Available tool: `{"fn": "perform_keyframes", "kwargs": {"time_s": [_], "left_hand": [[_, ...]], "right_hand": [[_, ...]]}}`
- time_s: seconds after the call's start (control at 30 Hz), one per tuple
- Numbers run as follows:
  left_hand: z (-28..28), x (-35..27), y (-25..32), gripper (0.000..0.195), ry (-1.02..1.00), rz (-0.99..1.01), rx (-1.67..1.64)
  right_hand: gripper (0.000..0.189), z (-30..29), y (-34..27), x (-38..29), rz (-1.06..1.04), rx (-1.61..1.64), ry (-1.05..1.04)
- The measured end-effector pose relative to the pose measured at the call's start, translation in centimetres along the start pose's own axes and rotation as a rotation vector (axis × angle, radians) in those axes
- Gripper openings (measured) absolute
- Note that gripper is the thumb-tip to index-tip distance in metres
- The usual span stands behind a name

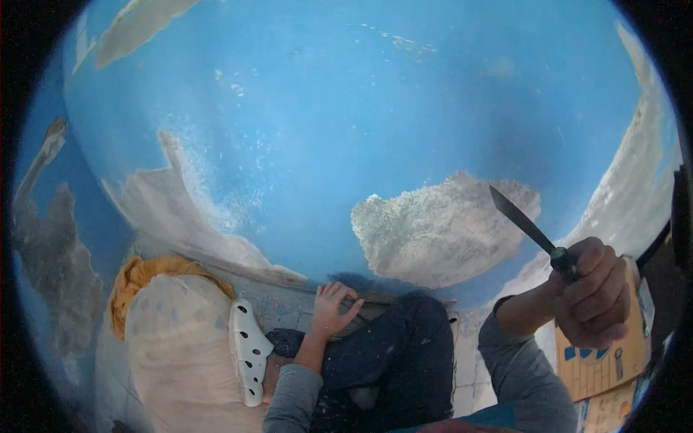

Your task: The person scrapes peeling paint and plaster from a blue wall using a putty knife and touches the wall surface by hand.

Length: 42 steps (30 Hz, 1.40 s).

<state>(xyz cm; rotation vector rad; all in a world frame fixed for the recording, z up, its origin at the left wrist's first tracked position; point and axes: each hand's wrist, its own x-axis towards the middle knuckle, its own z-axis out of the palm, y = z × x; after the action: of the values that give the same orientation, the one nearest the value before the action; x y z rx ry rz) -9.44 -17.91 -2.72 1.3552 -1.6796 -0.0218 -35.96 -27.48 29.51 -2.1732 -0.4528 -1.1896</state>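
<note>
My right hand (593, 295) is raised at the right, gripping a knife (522, 219) by its dark handle. The narrow blade points up and to the left, across the view of a rough whitish bare patch (438, 233) on the blue wall (303, 119). Whether the tip touches the wall cannot be told. My left hand (335, 311) holds nothing; it rests by my bent leg in dark trousers (400, 346), thumb apart from the fingers, close to the wall's foot.
A pale, full sack (178, 346) with an orange-brown cloth (146, 270) behind it stands at the left, beside my white clog (249, 352). A printed cardboard box (601, 362) lies at the right. More bare patches (168, 211) mark the wall, and tiles (463, 373) cover the floor.
</note>
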Motion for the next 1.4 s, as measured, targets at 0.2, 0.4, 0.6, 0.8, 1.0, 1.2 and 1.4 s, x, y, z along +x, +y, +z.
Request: {"fn": "perform_keyframes", "kwargs": {"time_s": [0.2, 0.4, 0.6, 0.8, 1.0, 1.2, 1.4], "left_hand": [[-0.5, 0.0, -0.2, 0.018, -0.076, -0.063, -0.056], [-0.6, -0.5, -0.2, 0.018, -0.064, -0.103, -0.085], [0.4, -0.7, 0.1, 0.018, -0.1, -0.083, -0.114], [0.9, -0.7, -0.7, 0.022, -0.127, -0.101, -0.128], [-0.4, -0.7, -0.5, 0.025, -0.109, -0.113, -0.093], [0.9, -1.5, -1.5, 0.024, -0.147, -0.125, -0.158], [1.5, -1.0, -0.2, 0.021, -0.257, -0.221, -0.204]], "right_hand": [[0.029, 0.5, -1.6, -4.7, -0.225, -0.433, 0.555], [0.025, -1.4, 3.6, -5.9, -0.166, -0.131, 0.504], [0.022, -3.0, 3.9, -7.7, -0.134, -0.278, 0.598], [0.023, -5.0, 5.6, -7.2, -0.02, 0.065, 0.506], [0.024, -1.1, 5.7, -7.5, -0.099, -0.274, 0.6], [0.024, -1.7, 4.1, -6.9, -0.157, -0.509, 0.694], [0.025, -1.5, 5.1, -7.9, -0.097, -0.489, 0.646]]}}
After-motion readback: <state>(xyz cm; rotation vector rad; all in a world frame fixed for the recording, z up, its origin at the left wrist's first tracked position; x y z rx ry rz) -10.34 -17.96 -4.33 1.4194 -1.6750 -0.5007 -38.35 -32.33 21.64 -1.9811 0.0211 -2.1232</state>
